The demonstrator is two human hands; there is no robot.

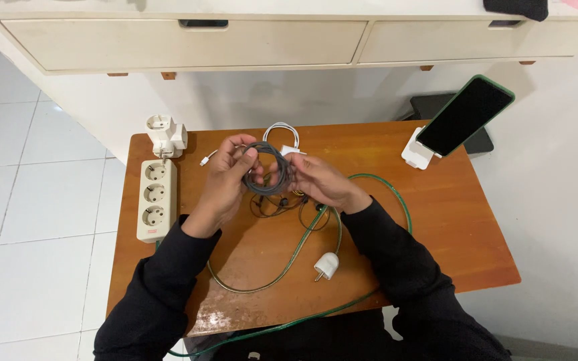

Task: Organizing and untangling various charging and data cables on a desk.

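- Head view: both hands meet above the middle of a small wooden table (449, 220), sleeves dark and long.
- Left hand (225, 184) closed around the left side of a grey cable coil (267, 168), thumb over the top strands, fingers curled through the loop.
- Right hand (319, 180) pinches the coil's right side, fingertips bunched on the strands. Both grips firm, nothing released.
- The coil is held just above the tabletop, roughly round, several turns stacked fairly neatly; the cable looks matte and braided, though the weave is too fine to be sure of.
- Judgement on handling: keep the turns the same size, let the cable lie along its own curl rather than forcing it, and keep one hand clamped so the loops don't spring apart while the other works.
- Under the hands, thin dark earphone wires (275, 204) lie in a loose tangle.
- A green cord (396, 200), glossy, runs in wide curves over the table to a white plug (326, 266).
- Behind the coil, a white cable (281, 130), smooth, loosely looped.
- Left edge: cream power strip (156, 199), three round sockets, a white adapter (166, 136) at its far end.
- Right far corner: phone (465, 115), dark screen, leaning on a white stand (415, 155).
- Tabletop varnished, orange-brown, worn and blotchy at the near edge.
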